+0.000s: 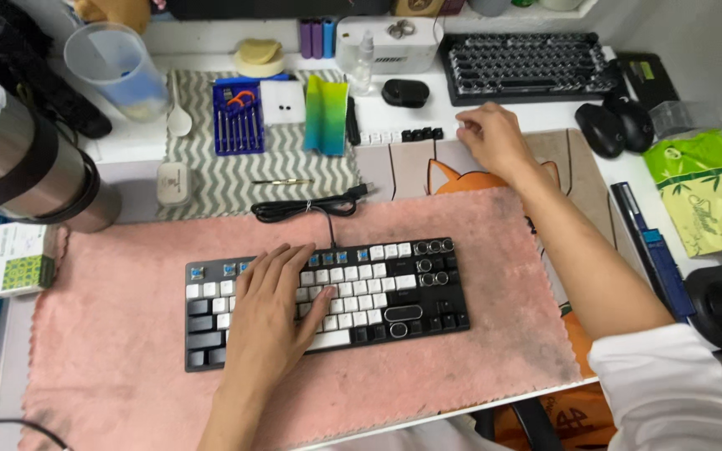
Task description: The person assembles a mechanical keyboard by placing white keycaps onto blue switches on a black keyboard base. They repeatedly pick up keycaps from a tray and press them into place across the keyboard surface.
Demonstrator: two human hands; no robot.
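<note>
Now, left hand [271, 317]: flat and open, keep your palm steady on the keyboard [378, 301].
Right hand [495, 138]: your fingertips pinch at loose keycaps [422, 134]; lift one squarely.

A white desk [139, 144] carries everything. On it lie a pink cloth [110, 334], a grey zigzag mat [219, 179] and a desk mat with an orange fox print [453, 171]. Directly on the desktop also stand a steel tumbler [18, 159], a clear plastic cup [119, 71], 2 black mice [616, 125] and a green tissue pack [704, 196].
</note>
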